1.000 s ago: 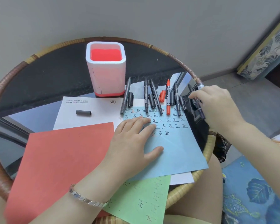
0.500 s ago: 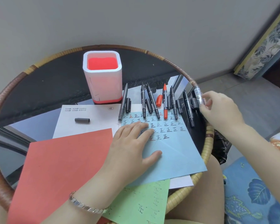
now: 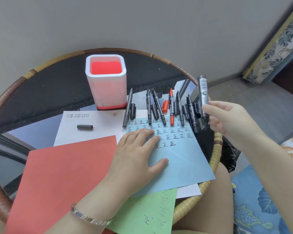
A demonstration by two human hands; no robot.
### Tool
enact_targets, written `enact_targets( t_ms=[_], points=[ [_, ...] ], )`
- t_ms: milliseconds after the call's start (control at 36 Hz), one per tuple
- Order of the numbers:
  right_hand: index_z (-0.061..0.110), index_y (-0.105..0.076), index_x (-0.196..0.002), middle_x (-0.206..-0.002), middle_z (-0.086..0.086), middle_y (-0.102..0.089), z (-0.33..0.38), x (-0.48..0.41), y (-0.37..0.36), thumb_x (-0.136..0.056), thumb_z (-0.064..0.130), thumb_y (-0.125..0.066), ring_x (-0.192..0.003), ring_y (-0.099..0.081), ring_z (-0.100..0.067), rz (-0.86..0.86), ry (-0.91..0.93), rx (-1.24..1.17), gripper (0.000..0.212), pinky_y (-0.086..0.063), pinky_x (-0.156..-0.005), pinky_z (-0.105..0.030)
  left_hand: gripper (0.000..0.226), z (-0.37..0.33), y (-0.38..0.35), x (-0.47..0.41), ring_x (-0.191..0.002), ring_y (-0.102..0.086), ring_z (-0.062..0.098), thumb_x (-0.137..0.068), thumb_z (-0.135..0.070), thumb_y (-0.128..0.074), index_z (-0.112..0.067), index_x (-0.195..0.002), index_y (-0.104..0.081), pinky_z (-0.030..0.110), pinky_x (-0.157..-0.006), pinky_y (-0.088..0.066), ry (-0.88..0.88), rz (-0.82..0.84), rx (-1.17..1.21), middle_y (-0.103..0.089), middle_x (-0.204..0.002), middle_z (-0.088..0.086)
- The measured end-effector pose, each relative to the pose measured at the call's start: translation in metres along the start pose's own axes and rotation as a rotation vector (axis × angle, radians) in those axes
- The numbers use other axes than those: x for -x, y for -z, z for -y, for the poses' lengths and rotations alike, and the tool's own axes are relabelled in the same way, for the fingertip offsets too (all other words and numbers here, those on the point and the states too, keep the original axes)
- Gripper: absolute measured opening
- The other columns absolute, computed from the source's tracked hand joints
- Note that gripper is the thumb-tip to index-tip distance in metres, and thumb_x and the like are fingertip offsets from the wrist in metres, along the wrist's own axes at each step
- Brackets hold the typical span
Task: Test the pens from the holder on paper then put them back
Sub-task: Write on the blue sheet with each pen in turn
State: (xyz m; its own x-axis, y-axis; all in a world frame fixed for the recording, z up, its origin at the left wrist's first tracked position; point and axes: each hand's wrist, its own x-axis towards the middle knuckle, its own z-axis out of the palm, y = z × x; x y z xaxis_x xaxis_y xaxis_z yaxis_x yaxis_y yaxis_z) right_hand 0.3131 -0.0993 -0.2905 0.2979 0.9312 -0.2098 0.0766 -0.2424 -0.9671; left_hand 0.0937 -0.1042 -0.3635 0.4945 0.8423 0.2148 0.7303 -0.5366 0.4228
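Note:
My right hand grips a thick black marker upright above the table's right edge. My left hand lies flat on a blue paper covered with rows of written characters. Several uncapped pens lie in a row along the blue paper's top edge, among them a red pen and black pens, with loose caps between them. The white and red pen holder stands behind them with no pens in it.
A round glass table with a wicker rim carries a white sheet with a loose grey cap, a red sheet and a green sheet. A wall stands close behind. My knees are under the near edge.
My right hand has picked the thick black marker up from the row's right end and raised it upright. My left hand has stayed on the blue paper.

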Motion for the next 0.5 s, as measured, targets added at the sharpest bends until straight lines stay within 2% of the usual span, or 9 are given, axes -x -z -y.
enact_targets(
  t_ms=[56, 111, 167, 222, 278, 333, 417, 500],
  points=[
    [0.012, -0.064, -0.091, -0.062, 0.005, -0.065, -0.006, 0.008, -0.005, -0.087, 0.007, -0.057, -0.042, -0.047, -0.003, 0.074, -0.002, -0.101, 0.01, -0.043, -0.044, -0.013, 0.055, 0.0, 0.0, 0.0, -0.112, -0.048, 0.018, -0.074, -0.057, -0.044, -0.022, -0.112, -0.062, 0.029, -0.098, -0.022, 0.004, 0.007, 0.0, -0.061, -0.118, -0.003],
    [0.012, -0.057, -0.082, -0.061, 0.001, -0.061, -0.012, 0.014, -0.012, -0.083, 0.004, -0.06, -0.043, -0.048, -0.008, 0.078, 0.007, -0.199, 0.008, -0.043, -0.044, -0.016, 0.055, 0.0, 0.001, 0.0, -0.112, -0.051, 0.02, -0.074, -0.057, -0.043, -0.022, -0.112, -0.063, 0.029, -0.098, -0.022, 0.007, 0.013, -0.003, -0.061, -0.118, -0.003],
    [0.014, -0.045, -0.073, -0.056, 0.001, -0.053, -0.017, 0.018, -0.017, -0.083, 0.001, -0.057, -0.041, -0.048, -0.01, 0.043, 0.034, -0.305, 0.02, -0.04, -0.041, -0.016, 0.055, 0.0, 0.001, 0.0, -0.111, -0.053, 0.021, -0.074, -0.057, -0.043, -0.022, -0.111, -0.063, 0.029, -0.097, -0.022, 0.006, 0.013, -0.007, -0.062, -0.118, -0.002],
    [0.016, -0.037, -0.068, -0.054, 0.002, -0.048, -0.022, 0.02, -0.021, -0.087, 0.0, -0.052, -0.041, -0.048, -0.01, -0.007, 0.095, -0.306, 0.029, -0.039, -0.041, -0.017, 0.055, 0.0, 0.0, 0.001, -0.111, -0.051, 0.02, -0.074, -0.057, -0.043, -0.022, -0.111, -0.063, 0.029, -0.097, -0.023, 0.002, 0.008, -0.013, -0.062, -0.117, -0.002],
    [0.015, -0.039, -0.067, -0.054, 0.001, -0.05, -0.026, 0.02, -0.025, -0.09, 0.008, -0.052, -0.043, -0.049, -0.011, -0.049, 0.165, -0.193, 0.026, -0.041, -0.043, -0.019, 0.054, 0.0, 0.0, 0.001, -0.112, -0.046, 0.018, -0.074, -0.057, -0.043, -0.023, -0.111, -0.062, 0.029, -0.098, -0.022, -0.002, 0.005, -0.015, -0.061, -0.117, -0.003],
    [0.012, -0.049, -0.07, -0.051, 0.003, -0.057, -0.027, 0.021, -0.028, -0.09, 0.021, -0.053, -0.044, -0.054, -0.012, -0.07, 0.198, -0.092, 0.022, -0.046, -0.045, -0.021, 0.054, 0.001, 0.0, 0.001, -0.112, -0.047, 0.018, -0.074, -0.057, -0.043, -0.024, -0.113, -0.061, 0.03, -0.097, -0.023, -0.006, 0.006, -0.026, -0.061, -0.117, -0.003],
    [0.013, -0.06, -0.078, -0.055, -0.001, -0.064, -0.025, 0.024, -0.034, -0.079, 0.042, -0.053, -0.052, -0.063, -0.015, -0.036, 0.194, -0.066, 0.03, -0.053, -0.049, -0.024, 0.055, 0.0, 0.0, 0.001, -0.111, -0.052, 0.021, -0.075, -0.057, -0.042, -0.026, -0.117, -0.06, 0.03, -0.097, -0.023, -0.008, 0.014, -0.045, -0.061, -0.117, -0.002],
    [0.013, -0.062, -0.077, -0.058, -0.002, -0.068, -0.027, 0.025, -0.036, -0.076, 0.039, -0.059, -0.054, -0.064, -0.015, -0.05, 0.178, -0.027, 0.026, -0.053, -0.05, -0.023, 0.054, 0.0, 0.0, 0.001, -0.113, -0.049, 0.02, -0.076, -0.057, -0.041, -0.027, -0.117, -0.06, 0.031, -0.098, -0.024, -0.011, 0.019, -0.053, -0.061, -0.119, -0.002]
  ],
)
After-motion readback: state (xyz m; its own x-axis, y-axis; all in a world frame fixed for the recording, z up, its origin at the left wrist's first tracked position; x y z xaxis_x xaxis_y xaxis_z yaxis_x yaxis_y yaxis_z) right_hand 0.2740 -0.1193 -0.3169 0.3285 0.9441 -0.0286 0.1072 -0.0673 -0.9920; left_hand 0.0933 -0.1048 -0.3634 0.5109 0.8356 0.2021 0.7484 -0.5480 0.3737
